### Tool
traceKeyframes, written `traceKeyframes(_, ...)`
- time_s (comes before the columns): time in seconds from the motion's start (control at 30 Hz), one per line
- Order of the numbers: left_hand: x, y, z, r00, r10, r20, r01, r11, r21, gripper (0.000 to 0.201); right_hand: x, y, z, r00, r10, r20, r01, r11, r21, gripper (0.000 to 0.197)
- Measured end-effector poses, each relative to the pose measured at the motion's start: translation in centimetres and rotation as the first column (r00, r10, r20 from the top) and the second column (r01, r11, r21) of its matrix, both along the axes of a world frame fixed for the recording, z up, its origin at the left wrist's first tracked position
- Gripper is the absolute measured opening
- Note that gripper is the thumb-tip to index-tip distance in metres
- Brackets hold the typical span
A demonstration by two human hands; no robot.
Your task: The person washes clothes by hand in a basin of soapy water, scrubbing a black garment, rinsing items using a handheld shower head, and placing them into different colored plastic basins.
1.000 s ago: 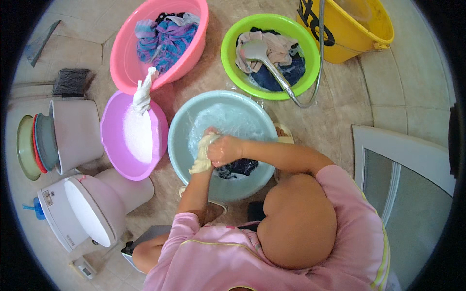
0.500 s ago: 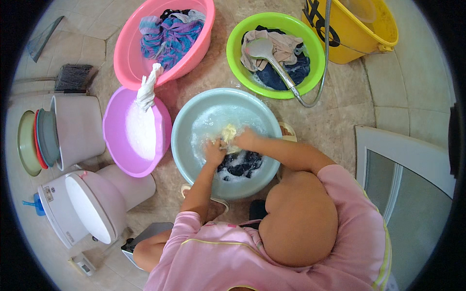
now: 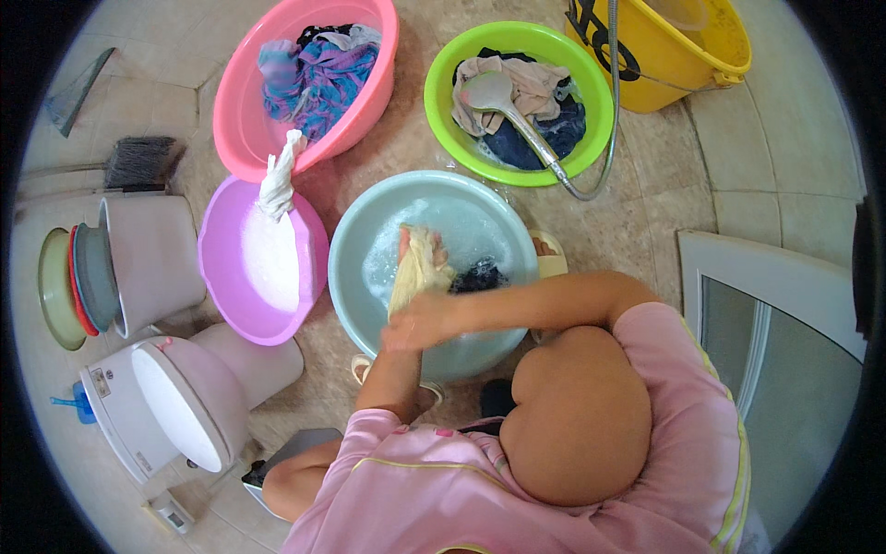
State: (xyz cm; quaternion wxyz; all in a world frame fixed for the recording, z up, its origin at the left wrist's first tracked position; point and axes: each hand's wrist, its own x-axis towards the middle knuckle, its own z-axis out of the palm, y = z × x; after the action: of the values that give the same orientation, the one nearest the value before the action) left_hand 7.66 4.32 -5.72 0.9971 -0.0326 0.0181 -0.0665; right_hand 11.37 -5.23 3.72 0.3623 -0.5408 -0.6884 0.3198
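A light blue basin [image 3: 348, 319] of soapy water stands in front of me. A wet pale yellow cloth [image 3: 420, 268] stretches from my left hand [image 3: 406, 243] back toward my left wrist. The cloth hides much of that hand; some fingers show at its edges, curled around it. Crossing over my left wrist, my right hand [image 3: 426, 320] is closed on the near end of the cloth, its fingertips partly hidden. A dark garment [image 3: 478, 276] lies in the water, partly behind my right forearm.
A purple basin [image 3: 218, 277] with white suds is at left, a white cloth [image 3: 278, 180] over its rim. Beyond are a pink tub [image 3: 235, 138] and a green basin [image 3: 441, 138] of clothes, with a shower head [image 3: 489, 90]. A toilet [image 3: 189, 406] stands left, a yellow bucket [image 3: 660, 69] far right.
The pale yellow cloth has come from bunched near the basin's middle to stretched along my left hand. My right hand has moved left and nearer to me, over my left wrist.
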Motion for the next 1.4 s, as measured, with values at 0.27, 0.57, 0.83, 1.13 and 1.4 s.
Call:
traceKeyframes(0.27, -3.9, 2.1, 1.3, 0.648, 0.359, -0.671, 0.132, 0.816, 0.564, 0.042, 9.2, -0.3, -7.8, 0.760, -0.565, 0.321, 0.637, 0.551, -0.539, 0.034)
traceKeyframes(0.57, -6.1, 0.0, -3.0, 0.794, 0.258, -0.550, 0.371, -0.923, 0.104, 0.057, 4.7, -2.6, -12.9, 0.732, 0.147, 0.665, 0.110, 0.938, -0.328, 0.034)
traceKeyframes(0.83, -3.8, 1.6, -1.8, 0.610, 0.608, -0.509, 0.555, 0.131, 0.822, 0.054, 6.4, 0.0, -11.7, 0.810, -0.579, -0.090, 0.424, 0.685, -0.593, 0.018)
traceKeyframes(1.13, -2.3, 2.6, -2.5, 0.955, -0.009, -0.297, 0.078, 0.972, 0.222, 0.047, -1.4, 0.2, -0.4, 0.990, -0.135, 0.040, 0.123, 0.968, 0.221, 0.022)
traceKeyframes(1.4, -2.2, 2.6, 2.0, 0.699, 0.297, -0.651, 0.192, 0.799, 0.570, 0.049, 9.0, -0.6, -7.4, 0.789, -0.375, 0.487, 0.547, 0.790, -0.277, 0.023)
